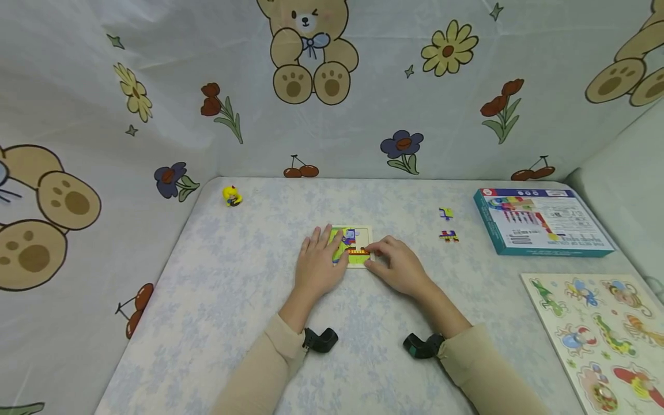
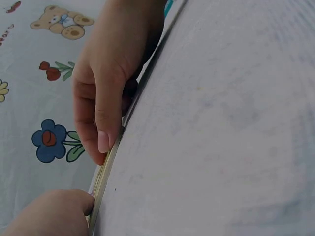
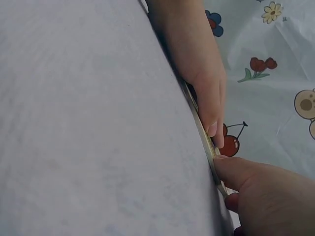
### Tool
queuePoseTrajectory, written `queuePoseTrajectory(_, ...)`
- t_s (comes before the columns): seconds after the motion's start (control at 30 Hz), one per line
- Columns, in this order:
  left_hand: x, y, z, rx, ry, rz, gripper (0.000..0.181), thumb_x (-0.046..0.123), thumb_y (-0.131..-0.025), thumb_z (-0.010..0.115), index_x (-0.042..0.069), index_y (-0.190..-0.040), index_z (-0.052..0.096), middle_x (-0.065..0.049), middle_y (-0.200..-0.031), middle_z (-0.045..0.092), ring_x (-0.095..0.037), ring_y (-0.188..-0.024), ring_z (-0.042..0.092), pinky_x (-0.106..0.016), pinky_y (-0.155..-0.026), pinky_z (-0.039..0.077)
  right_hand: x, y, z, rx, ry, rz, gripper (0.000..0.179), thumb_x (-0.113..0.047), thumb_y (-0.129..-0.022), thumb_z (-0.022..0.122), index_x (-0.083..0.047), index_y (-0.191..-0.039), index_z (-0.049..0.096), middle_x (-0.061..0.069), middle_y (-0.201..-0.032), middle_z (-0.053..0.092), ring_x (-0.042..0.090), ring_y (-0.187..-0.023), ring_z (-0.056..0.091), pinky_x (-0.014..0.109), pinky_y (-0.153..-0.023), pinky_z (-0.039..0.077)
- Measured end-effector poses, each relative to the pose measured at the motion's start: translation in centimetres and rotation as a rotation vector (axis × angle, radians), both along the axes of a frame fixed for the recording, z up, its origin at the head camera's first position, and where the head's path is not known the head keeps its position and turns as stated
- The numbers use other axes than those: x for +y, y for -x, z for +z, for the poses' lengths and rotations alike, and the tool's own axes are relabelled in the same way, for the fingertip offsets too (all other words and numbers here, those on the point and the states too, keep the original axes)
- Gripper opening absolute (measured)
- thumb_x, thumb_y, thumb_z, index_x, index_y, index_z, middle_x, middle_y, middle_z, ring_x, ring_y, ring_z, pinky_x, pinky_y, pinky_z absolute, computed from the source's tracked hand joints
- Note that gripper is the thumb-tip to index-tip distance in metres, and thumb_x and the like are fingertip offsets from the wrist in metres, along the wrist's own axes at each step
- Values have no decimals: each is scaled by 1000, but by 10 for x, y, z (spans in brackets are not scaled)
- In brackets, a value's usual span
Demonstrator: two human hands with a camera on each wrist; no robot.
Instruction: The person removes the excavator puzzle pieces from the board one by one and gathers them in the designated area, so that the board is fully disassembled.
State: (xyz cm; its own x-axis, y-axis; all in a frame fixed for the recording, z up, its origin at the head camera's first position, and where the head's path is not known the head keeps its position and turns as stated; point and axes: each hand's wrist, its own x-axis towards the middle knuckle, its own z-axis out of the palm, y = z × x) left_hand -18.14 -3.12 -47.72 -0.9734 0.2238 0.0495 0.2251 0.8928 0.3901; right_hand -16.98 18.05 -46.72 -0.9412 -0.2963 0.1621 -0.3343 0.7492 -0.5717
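Note:
A small puzzle board (image 1: 367,231) with a colourful train picture lies mid-table, its upper right part bare. My left hand (image 1: 319,262) rests over the board's left side, fingers mostly straight, the thumb on the picture. At the lower right of the board, my right hand (image 1: 398,266) has bent fingers, with thumb and index finger about a puzzle piece that they largely hide. Both wrist views see the board edge-on; the right wrist view has the right hand (image 3: 275,196) at its edge. Two loose puzzle pieces (image 1: 448,236) lie to the right.
A teal-edged box (image 1: 544,222) lies at the back right. Nearer on the right is a large board with insect pictures (image 1: 565,305). A yellow toy figure (image 1: 231,196) stands at the back left. Patterned cloth (image 1: 353,138) hangs behind the table.

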Motion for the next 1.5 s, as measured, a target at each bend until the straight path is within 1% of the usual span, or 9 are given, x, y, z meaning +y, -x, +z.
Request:
queuePoseTrajectory(0.27, 1, 1, 0, 10, -1, -1, 60, 52, -101, 38, 28, -156, 34, 1, -167, 19, -26, -156, 12, -49, -126, 10, -2, 0, -1, -10, -6, -16, 28, -29, -91, 72, -16, -116, 67, 0, -98, 61, 16, -88, 52, 33, -77, 43)
queuePoseTrajectory(0.57, 0, 0, 1, 9, -11, 3, 59, 52, -101, 40, 28, -155, 34, 1, -167, 20, -27, -156, 12, -49, -126, 9, -6, 0, -1, -3, 110, -65, 24, -25, -89, 75, -14, -110, 68, 2, -107, 67, 19, -99, 57, 39, -88, 47)
queuePoseTrajectory(0.7, -1, 0, 1, 12, -13, 2, 59, 52, -101, 40, 28, -155, 34, 1, -167, 20, -27, -156, 12, -49, -126, 9, -9, 0, 0, -9, 147, -93, 22, -24, -87, 77, -14, -106, 69, 1, -103, 70, 19, -92, 53, 34, -79, 42)
queuePoseTrajectory(0.8, -1, 0, 1, 11, -14, 4, 60, 53, -101, 40, 28, -155, 33, 1, -167, 20, -26, -156, 11, -48, -127, 9, -11, 1, 1, -51, 189, -108, 19, -22, -88, 76, -14, -104, 69, 0, -96, 69, 18, -85, 49, 32, -74, 39)
queuePoseTrajectory(0.93, -1, 0, 0, 16, -25, 4, 60, 52, -101, 41, 28, -155, 35, 1, -166, 20, -26, -156, 12, -49, -127, 9, -12, 1, 2, -108, 236, -114, 17, -21, -91, 73, -14, -104, 66, -1, -90, 67, 18, -83, 48, 31, -74, 39)
queuePoseTrajectory(1.03, 0, -1, 0, 20, -30, 5, 60, 52, -101, 42, 28, -155, 36, 1, -166, 21, -27, -155, 13, -49, -126, 9, -11, 0, 3, -130, 257, -112, 17, -19, -93, 70, -13, -108, 63, 1, -92, 66, 17, -81, 50, 31, -73, 40)
queuePoseTrajectory(1.17, -1, -1, -2, 18, -27, 8, 59, 52, -100, 42, 29, -155, 35, 1, -166, 21, -26, -156, 12, -49, -126, 10, -9, -2, 7, -159, 287, -117, 23, -18, -95, 67, -15, -117, 62, 2, -94, 66, 18, -73, 50, 29, -65, 42)
queuePoseTrajectory(1.3, -1, 0, -3, 16, -28, 11, 61, 53, -100, 40, 29, -155, 34, 2, -166, 21, -25, -156, 12, -48, -126, 9, -1, -3, 12, -175, 276, -137, 25, -20, -95, 67, -19, -120, 62, 2, -95, 66, 19, -70, 48, 29, -60, 42)
queuePoseTrajectory(1.5, -1, 0, -2, 12, -50, 18, 65, 53, -99, 42, 24, -156, 33, 2, -166, 21, -24, -156, 12, -47, -127, 10, 25, -7, 16, -235, 201, -181, 25, -21, -97, 64, -20, -122, 60, 4, -97, 63, 20, -75, 47, 29, -62, 40)
